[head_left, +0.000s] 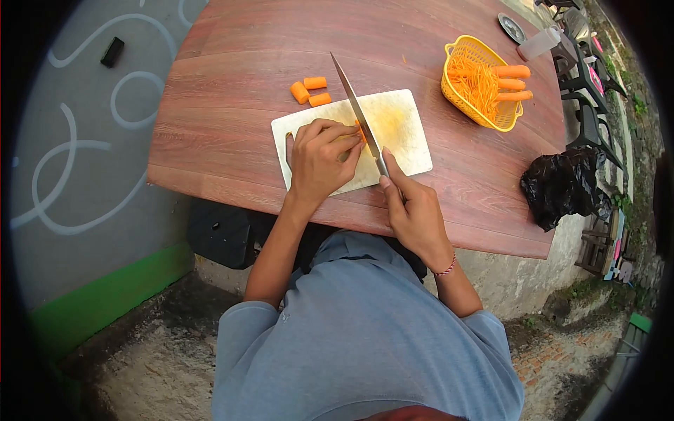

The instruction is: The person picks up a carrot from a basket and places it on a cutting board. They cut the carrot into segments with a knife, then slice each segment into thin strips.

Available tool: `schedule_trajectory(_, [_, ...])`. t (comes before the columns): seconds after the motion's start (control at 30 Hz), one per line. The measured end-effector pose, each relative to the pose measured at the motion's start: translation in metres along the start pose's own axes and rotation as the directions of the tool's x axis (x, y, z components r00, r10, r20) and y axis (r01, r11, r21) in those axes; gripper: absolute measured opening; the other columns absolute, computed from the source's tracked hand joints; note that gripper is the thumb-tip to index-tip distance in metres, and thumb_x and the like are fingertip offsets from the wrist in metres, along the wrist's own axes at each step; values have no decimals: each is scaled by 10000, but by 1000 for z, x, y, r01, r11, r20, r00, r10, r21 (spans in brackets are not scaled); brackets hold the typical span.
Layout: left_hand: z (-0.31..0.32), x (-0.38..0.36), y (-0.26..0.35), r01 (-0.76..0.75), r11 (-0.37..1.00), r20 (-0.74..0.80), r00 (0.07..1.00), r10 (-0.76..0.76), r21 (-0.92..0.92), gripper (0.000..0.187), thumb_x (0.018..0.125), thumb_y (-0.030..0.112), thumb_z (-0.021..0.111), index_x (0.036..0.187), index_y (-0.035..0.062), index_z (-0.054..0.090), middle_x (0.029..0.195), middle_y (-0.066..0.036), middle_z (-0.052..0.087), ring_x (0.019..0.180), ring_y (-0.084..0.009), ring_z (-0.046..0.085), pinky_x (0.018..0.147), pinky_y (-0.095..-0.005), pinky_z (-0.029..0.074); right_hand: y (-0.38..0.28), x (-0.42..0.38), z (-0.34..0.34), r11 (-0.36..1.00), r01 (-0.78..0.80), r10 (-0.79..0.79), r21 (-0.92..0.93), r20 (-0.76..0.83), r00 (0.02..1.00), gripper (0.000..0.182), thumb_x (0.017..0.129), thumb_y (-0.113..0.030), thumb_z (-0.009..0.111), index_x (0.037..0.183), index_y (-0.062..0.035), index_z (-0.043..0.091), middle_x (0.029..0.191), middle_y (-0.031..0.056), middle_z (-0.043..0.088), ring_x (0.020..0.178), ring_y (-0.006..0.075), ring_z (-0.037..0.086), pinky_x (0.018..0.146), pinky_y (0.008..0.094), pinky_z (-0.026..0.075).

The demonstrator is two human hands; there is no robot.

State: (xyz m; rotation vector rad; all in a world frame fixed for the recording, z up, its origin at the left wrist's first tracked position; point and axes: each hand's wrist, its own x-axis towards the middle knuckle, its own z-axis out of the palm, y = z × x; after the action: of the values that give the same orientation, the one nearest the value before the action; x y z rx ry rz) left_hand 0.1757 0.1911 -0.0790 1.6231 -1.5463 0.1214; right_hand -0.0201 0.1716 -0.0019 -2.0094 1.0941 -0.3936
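A white cutting board (407,133) with an orange stain lies near the table's front edge. My right hand (414,210) is wrapped round the handle of a long knife (354,103), whose blade points away over the board. Left of the blade, my left hand (324,156) has its fingers curled down on a piece of carrot (361,133), mostly hidden under the fingertips and beside the blade. Three short carrot chunks (315,83) sit on the table just beyond the board's far left edge.
On the wooden table (239,119), a yellow basket (507,126) at right holds shredded carrot (474,84) and three carrots (512,71). Behind it are a clear bottle (539,44) and a round dish (512,28). A black plastic bag (562,184) sits at the right edge.
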Motion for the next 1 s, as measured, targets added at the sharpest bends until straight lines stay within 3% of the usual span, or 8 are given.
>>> schedule_trajectory(0.33, [1,-1,-2,-4,1000,-4,1000,4,-13,137,784,97,849,920,102,866,996,9,817,979,-191,710,839,-357,525,6,-12,5,995,64,-66,-71,-23,998,494,1049,-104,624,1534,-45,551,869,288,687,787,452,702,722,499,541])
schedule_trajectory(0.5, [-1,1,0,3,1000,-1,1000,-3,-1,150,775,86,847,923,100,864,978,8,813,986,-193,711,851,-367,518,10,-13,16,979,146,-154,-139,-49,987,557,1035,-93,632,1574,-48,496,792,227,656,681,427,671,632,517,527])
schedule_trajectory(0.73, [-1,4,1,19,1000,8,1000,-19,-9,108,801,108,842,906,81,853,959,7,806,977,-193,705,880,-374,509,12,-6,23,963,176,-192,-205,-62,979,547,1038,-104,622,1563,-18,494,757,221,642,630,412,661,593,520,530])
schedule_trajectory(0.8, [0,1,0,21,1000,11,1000,-21,0,141,765,83,844,905,94,857,974,0,810,1005,-202,708,866,-371,512,12,13,27,961,181,-194,-211,-46,980,538,1041,-126,621,1551,-4,498,750,228,649,627,422,662,603,536,531])
schedule_trajectory(0.93, [-1,1,0,19,1000,23,1000,-19,-6,141,778,91,846,918,95,860,991,-1,814,1009,-204,705,869,-367,512,8,52,24,967,210,-227,-144,-116,967,493,1058,-129,617,1539,-47,550,716,250,636,638,402,668,646,477,521])
schedule_trajectory(1.0, [1,0,0,25,999,15,1000,-25,-20,146,794,109,852,939,96,863,1014,0,818,1010,-207,702,872,-364,513,4,58,11,991,96,-98,-95,-26,995,479,1072,-158,595,1543,-75,556,696,264,622,603,391,660,637,470,515])
